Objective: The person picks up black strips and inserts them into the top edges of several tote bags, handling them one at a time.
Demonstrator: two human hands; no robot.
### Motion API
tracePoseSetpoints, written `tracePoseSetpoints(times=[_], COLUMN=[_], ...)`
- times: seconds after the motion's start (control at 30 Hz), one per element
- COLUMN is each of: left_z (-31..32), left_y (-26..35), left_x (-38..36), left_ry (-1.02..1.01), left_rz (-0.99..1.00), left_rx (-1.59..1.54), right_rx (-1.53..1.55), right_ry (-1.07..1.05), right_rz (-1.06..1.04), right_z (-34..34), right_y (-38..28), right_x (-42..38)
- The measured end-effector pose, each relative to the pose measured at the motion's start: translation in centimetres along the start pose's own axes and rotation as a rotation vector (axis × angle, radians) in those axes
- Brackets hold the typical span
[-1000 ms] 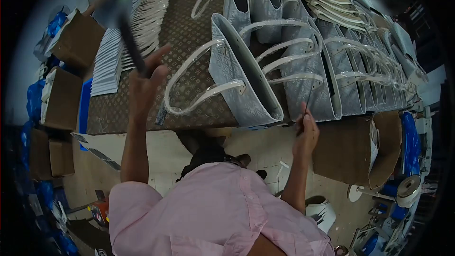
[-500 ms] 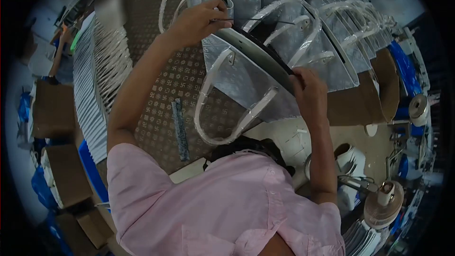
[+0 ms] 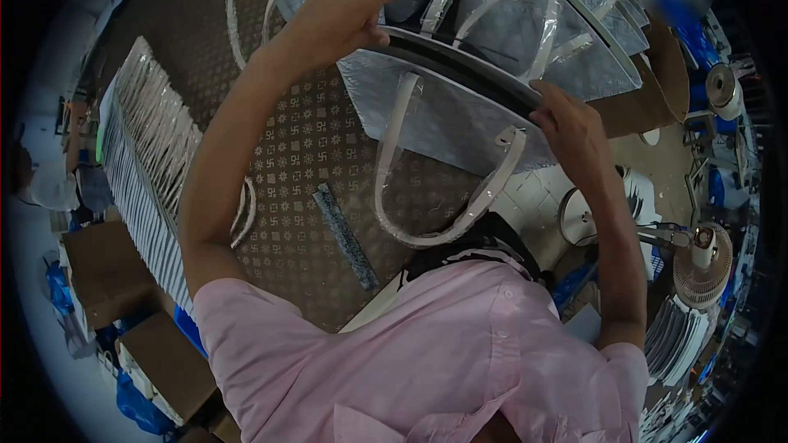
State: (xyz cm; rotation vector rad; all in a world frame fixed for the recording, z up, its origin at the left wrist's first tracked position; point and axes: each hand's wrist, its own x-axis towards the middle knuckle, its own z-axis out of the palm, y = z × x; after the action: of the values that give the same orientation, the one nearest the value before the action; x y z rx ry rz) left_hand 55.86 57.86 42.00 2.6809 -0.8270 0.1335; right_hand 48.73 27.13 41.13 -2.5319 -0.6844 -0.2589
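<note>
A silvery-white patterned bag [image 3: 460, 111] with a dark inside and plastic-wrapped white handles is in front of me, its long mouth facing upward. My right hand [image 3: 570, 123] pinches the right end of the mouth's rim. At the left end is my left hand [image 3: 353, 20], its index finger stretched out and apart from the thumb, which is by the bag's corner. Its other fingers are mostly hidden. One wrapped handle [image 3: 386, 168] loops down toward my body. A thin dark line shows faintly beyond the rim, too unclear to identify.
More silvery bags [image 3: 501, 20] stand beyond, near a cardboard box [image 3: 632, 115]. A dark speckled strip [image 3: 346, 238] lies on the patterned table [image 3: 287, 189]. Stacked white pieces [image 3: 148, 156] are at left. A fan [image 3: 703, 264] is at right. Another person [image 3: 53, 180] is at far left.
The thin dark stick pinched in my left hand is no longer seen there, and that index finger has stretched out. My view has shifted; my right hand remains at the bag's rim.
</note>
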Motion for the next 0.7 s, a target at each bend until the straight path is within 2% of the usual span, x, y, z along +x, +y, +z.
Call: tracePoseSetpoints(times=[0.13, 0.2, 0.33, 0.53, 0.7], left_z=[1.5, 2.2, 1.8, 0.7, 0.5], left_y=[-1.6, -1.4, -0.2, 1.8, 2.8], left_x=[0.7, -0.1, -0.2, 1.1, 1.8], left_ry=[-0.004, -0.026, -0.03, -0.06, -0.079], left_rz=[0.163, 0.145, 0.091, 0.001, -0.044], left_rx=[0.098, -0.022, -0.043, 0.095, 0.152], right_rx=[-0.075, -0.103, -0.145, -0.193, -0.317], right_ry=[-0.142, -0.115, -0.094, -0.072, -0.068], right_rz=[0.01, 0.0, 0.016, 0.187, 0.164], right_z=[0.0, 0.0, 0.7, 1.6, 1.7], right_y=[0.4, 0.7, 0.9, 1.0, 1.4], right_x=[0.6, 0.4, 0.4, 1.5, 1.8])
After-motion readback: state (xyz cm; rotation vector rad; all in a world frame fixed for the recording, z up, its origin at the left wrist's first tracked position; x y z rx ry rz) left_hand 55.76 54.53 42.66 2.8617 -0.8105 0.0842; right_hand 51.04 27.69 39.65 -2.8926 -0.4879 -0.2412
